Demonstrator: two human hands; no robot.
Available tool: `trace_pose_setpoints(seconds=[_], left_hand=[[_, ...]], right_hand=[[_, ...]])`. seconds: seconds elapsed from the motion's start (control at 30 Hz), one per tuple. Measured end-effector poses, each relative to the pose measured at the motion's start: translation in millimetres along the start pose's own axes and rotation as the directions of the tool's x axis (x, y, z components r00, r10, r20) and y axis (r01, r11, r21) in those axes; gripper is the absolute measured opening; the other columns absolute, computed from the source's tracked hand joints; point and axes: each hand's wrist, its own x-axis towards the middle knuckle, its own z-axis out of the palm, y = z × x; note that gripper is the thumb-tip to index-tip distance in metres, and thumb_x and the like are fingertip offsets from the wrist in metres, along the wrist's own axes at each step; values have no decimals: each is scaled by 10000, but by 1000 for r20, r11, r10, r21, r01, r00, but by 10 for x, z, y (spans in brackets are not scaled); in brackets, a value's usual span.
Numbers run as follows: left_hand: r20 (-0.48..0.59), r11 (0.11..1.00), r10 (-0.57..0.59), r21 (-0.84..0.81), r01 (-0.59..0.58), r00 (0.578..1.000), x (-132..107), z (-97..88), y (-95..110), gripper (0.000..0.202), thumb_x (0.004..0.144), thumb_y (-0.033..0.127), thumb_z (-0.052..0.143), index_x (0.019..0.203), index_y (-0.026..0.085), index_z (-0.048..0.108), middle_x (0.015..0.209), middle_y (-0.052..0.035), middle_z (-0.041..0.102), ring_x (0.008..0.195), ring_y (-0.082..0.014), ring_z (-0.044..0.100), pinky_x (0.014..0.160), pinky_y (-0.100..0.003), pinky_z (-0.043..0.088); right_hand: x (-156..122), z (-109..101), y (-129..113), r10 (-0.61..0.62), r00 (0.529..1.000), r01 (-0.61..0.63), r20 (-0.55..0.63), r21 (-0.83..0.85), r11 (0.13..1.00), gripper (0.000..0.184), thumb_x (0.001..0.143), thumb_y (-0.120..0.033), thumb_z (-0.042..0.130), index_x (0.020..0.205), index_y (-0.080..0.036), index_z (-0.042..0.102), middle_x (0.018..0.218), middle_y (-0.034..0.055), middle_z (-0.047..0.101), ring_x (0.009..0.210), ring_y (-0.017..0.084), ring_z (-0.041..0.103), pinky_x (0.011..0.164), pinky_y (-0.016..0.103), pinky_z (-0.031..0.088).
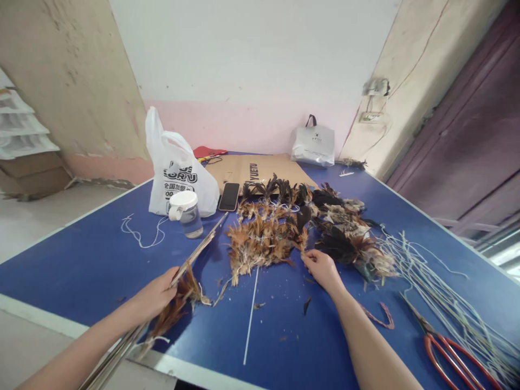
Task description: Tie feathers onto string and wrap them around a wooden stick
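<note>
My left hand (156, 295) is closed around a bundle of thin sticks (199, 248) that slants up from the table's near edge. Brown feathers (170, 315), tied with white string, hang beside the sticks below this hand. My right hand (320, 268) pinches the base of a small feather bunch (303, 233), dark at the tip and brown lower down. Just left of it lie rows of brown feather bunches (260, 241). Dark and pale feather piles (345, 244) lie to its right.
The blue table (211, 336) carries a white plastic bag (179, 168), a lidded cup (189, 216), a phone (229, 196), flat cardboard (260, 165) and a silver bag (313, 143). Pale cords (430, 281) and red-handled scissors (444, 349) lie right; loose white string (142, 238) lies left.
</note>
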Motion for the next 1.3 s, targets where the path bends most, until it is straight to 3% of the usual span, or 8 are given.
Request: trace_pose_setpoints(seconds=[0.2,0.4,0.57,0.7,0.9,1.03,1.17,1.3], left_hand=[[-22,973,128,-191,-130,992,200,90,125,449,724,278,454,1154,163,511,1060,-50,640,1004,-227,558,916,-337,391],[-96,927,151,-333,-175,984,733,328,390,381,679,264,502,1034,134,552,788,-23,641,777,-206,588,782,-338,438],[1,864,130,-491,-112,992,834,142,559,448,682,271,544,1113,151,510,844,-26,658,712,-172,596,675,-303,454],[32,816,172,-564,-125,985,805,-53,537,461,645,276,606,1075,130,530,772,-25,660,718,-174,603,686,-295,448],[43,793,138,-604,-85,989,824,-18,497,416,605,319,652,963,117,586,658,-10,640,584,-141,562,609,-275,425],[43,738,120,-672,-60,992,812,1,534,430,597,325,680,961,111,596,632,-2,619,569,-122,538,561,-244,404],[86,711,70,-703,10,994,827,-91,530,433,594,353,701,944,112,621,645,-10,628,546,-116,527,501,-225,378],[69,719,40,-695,19,997,886,-214,497,371,573,303,726,876,105,642,647,-28,656,526,-112,533,486,-216,364]], right_hand=[[-1,-3,-9,-7,1000,7,-5,-20,1000,243,708,-384,519,687,-157,605,561,16,600,482,124,523,480,220,372],[-6,-22,-86,67,998,-66,0,-119,991,244,728,-360,500,695,-157,631,515,14,590,425,121,514,446,221,365],[-73,-146,-236,50,998,-57,-28,-395,917,319,763,-427,497,727,-165,674,627,84,654,619,206,622,558,270,413],[-355,-175,-723,-70,994,-2,-88,-635,773,413,784,-486,490,987,-164,649,775,141,674,740,280,637,611,334,424],[-693,564,-1685,-466,821,557,329,-289,778,370,766,-453,558,1022,-194,620,1004,86,645,920,216,605,786,294,433],[-629,1289,-1946,-390,840,478,378,-173,861,684,580,-579,675,1099,-146,569,1029,116,631,898,241,611,735,296,456],[-523,1733,-1971,-273,878,340,394,-111,934,313,706,-412,613,878,-154,661,837,91,683,790,210,642,669,256,457],[-314,1788,-1872,-229,916,278,330,-109,954,127,723,-178,556,741,-127,671,798,126,689,783,205,650,686,250,465]])
